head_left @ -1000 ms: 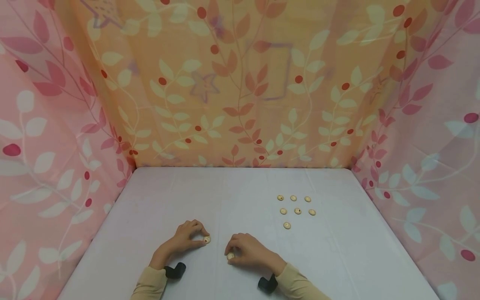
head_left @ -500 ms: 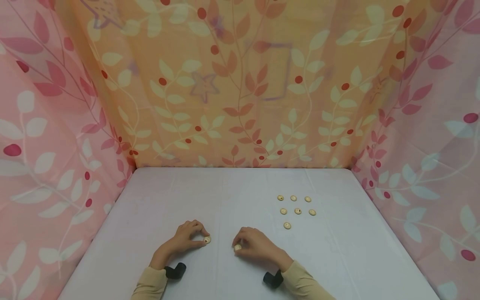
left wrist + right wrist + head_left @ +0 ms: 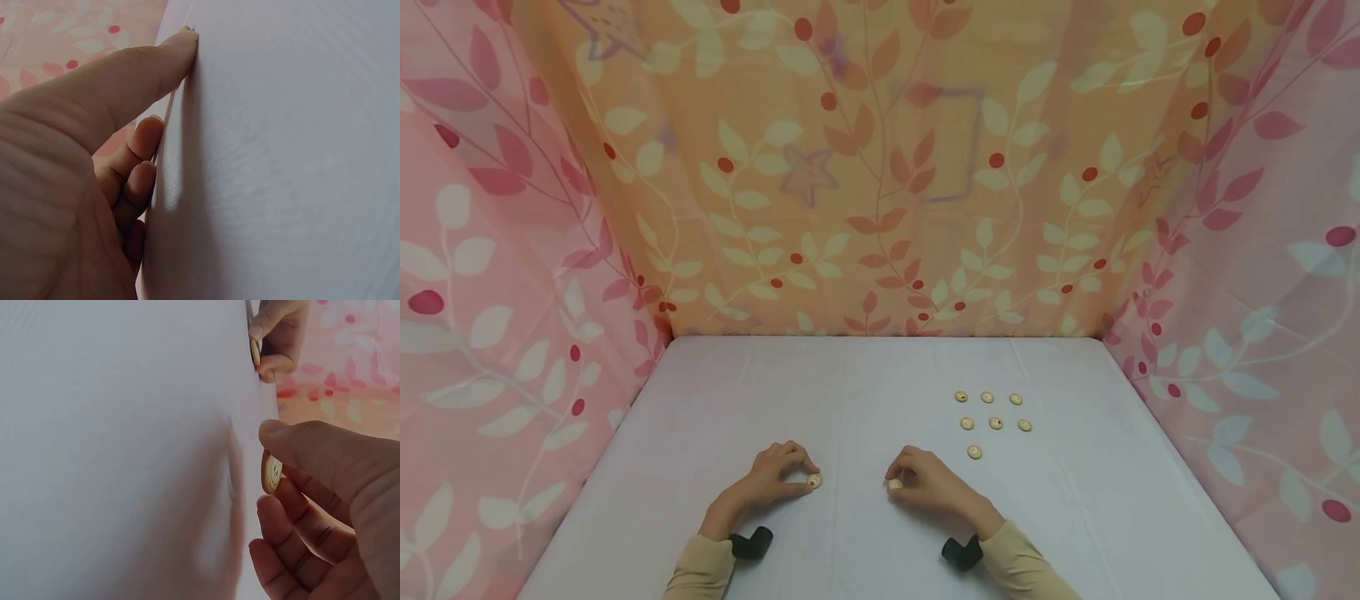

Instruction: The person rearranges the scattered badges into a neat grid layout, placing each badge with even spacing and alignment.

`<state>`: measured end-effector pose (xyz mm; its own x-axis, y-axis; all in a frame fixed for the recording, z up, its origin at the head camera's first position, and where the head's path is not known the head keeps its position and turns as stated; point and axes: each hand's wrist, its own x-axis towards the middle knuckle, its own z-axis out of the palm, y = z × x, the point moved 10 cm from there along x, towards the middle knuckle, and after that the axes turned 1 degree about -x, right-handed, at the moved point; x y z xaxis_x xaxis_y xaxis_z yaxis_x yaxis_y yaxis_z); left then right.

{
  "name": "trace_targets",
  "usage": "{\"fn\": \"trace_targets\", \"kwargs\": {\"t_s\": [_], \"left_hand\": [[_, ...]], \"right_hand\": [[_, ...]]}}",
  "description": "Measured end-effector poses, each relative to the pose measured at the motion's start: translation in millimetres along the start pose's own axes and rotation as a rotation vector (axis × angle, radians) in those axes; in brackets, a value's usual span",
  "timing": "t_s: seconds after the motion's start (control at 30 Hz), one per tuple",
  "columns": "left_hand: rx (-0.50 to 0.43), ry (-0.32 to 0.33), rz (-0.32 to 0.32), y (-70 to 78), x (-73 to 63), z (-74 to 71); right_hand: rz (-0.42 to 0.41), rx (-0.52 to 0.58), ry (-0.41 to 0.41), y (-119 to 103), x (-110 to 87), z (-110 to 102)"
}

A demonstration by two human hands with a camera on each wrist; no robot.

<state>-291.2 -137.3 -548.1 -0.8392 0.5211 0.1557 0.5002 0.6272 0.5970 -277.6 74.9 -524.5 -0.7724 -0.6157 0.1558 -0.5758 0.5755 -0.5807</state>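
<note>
My left hand (image 3: 766, 477) pinches a small round wooden disc (image 3: 815, 481) at its edges between thumb and forefinger, down at the white tabletop. In the left wrist view the thumb hides most of that disc. To its right, my right hand (image 3: 931, 483) holds a second wooden disc (image 3: 272, 472) by its rim, between thumb and forefinger. A small printed face-like design shows on it in the right wrist view, where it stands on edge just off the cloth. The other fingers of the right hand are loosely bent beneath it.
Several more wooden discs (image 3: 996, 423) lie in loose rows on the white table (image 3: 737, 383), right of centre. One disc (image 3: 974, 452) lies nearest the right hand. Patterned curtains (image 3: 880, 275) rise at the table's back and both sides. Each wrist carries a black camera mount (image 3: 962, 552).
My right hand has moved to the right and a little away from me, carrying its disc. The left hand stays in place on its disc, and the rows have not changed.
</note>
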Motion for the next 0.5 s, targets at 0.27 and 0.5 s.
{"fn": "trace_targets", "kwargs": {"t_s": [0.27,0.5], "left_hand": [[0.017,0.004,0.007,1.0,0.2,-0.3],[0.016,0.007,0.013,1.5,0.0,-0.1]], "right_hand": [[0.019,0.002,0.041,13,-8.9,-14],[0.074,0.035,0.04,26,-15.8,-24]]}}
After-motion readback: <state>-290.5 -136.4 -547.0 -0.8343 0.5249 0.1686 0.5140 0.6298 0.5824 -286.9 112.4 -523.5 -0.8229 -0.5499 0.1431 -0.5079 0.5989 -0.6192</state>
